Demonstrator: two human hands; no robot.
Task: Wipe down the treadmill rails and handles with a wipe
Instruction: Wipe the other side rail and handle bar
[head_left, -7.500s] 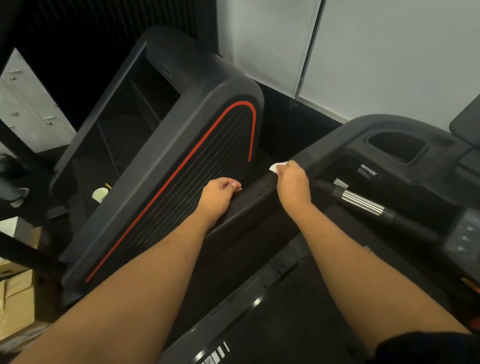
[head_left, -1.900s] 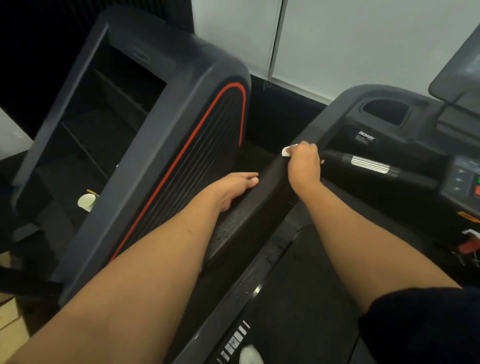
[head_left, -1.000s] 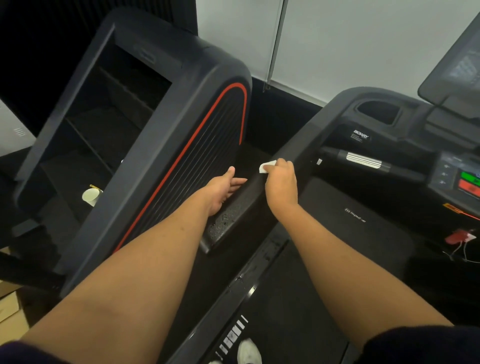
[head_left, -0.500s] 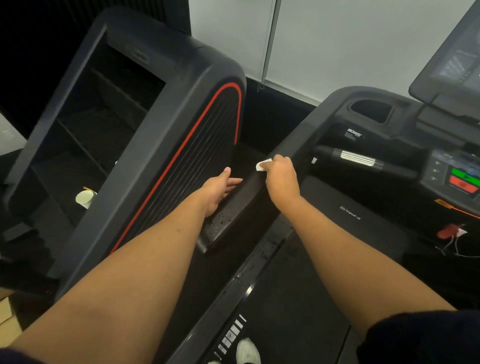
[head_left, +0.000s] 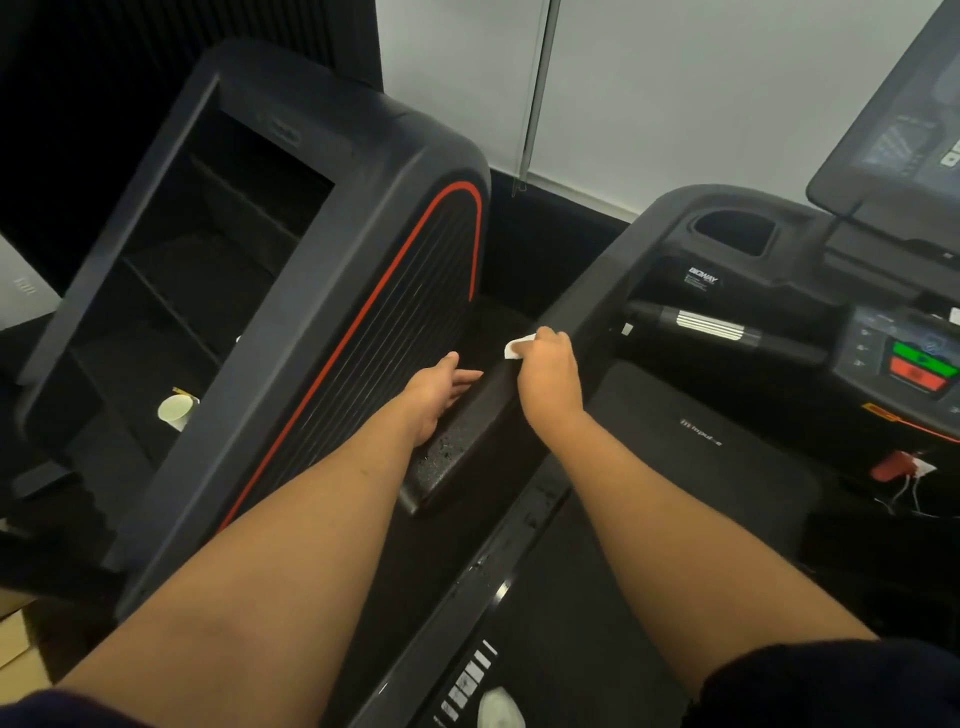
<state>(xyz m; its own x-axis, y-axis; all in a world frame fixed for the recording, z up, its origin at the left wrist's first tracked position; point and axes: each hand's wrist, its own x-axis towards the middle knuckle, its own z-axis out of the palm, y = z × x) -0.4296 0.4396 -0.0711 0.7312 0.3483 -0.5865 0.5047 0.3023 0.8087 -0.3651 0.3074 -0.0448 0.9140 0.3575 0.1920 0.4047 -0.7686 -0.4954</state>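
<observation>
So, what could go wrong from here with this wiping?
1. Droplets sit on the rail end by the left hand; it could slip.
2. The right hand bunches the wipe, only a corner shows; strokes may miss spots.
3. The green button is near the handle; wiping there might start the belt under the shoe.

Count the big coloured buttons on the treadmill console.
2. A green button sits on the console at the right edge, and a red button lies directly below it. The frame cuts the console off, so more may be hidden.
</observation>
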